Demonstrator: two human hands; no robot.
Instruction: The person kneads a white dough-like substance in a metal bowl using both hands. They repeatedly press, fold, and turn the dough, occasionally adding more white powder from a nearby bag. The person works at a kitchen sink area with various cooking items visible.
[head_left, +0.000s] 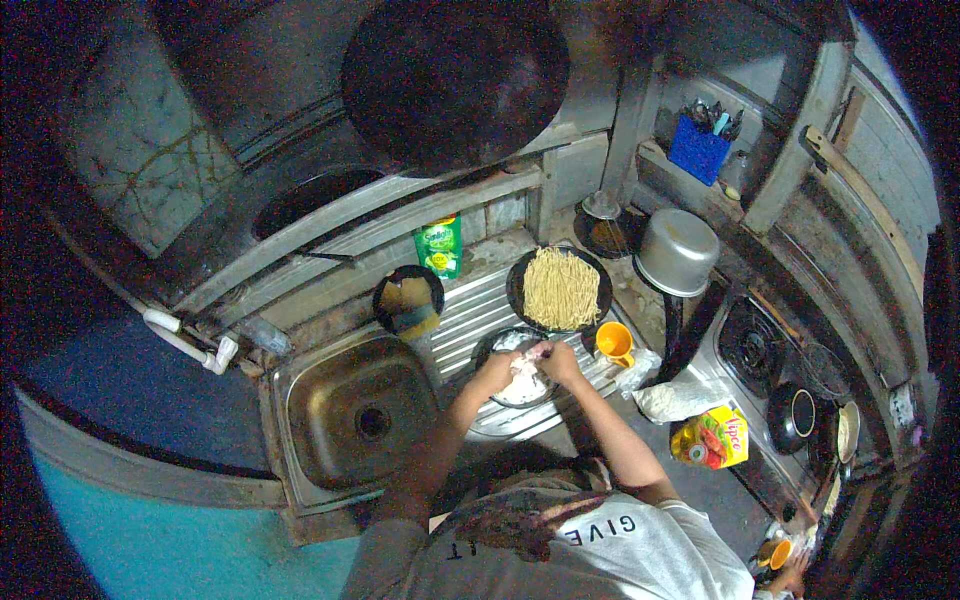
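Both my hands are over a dark bowl holding white flour (525, 388) on the ridged steel drainboard. My left hand (504, 375) is at the bowl's left side, its fingers bent by a small pinkish piece. My right hand (561, 364) is curled beside it, close to the left fingertips, with something small and dark at its fingers. Whether one or both hands hold the pieces is not clear. Just behind the bowl sits a dark plate of pale noodle-like strips (561, 289). An orange cup (614, 342) stands to the right of my right hand.
A steel sink (360, 420) lies left, a dark bowl with sponges (409, 300) behind it. On the right are a white plastic bag (679, 401), a cooking oil pouch (710, 438), a gas stove (752, 341) and an upturned pot (679, 251). Another person's hand (791, 577) shows lower right.
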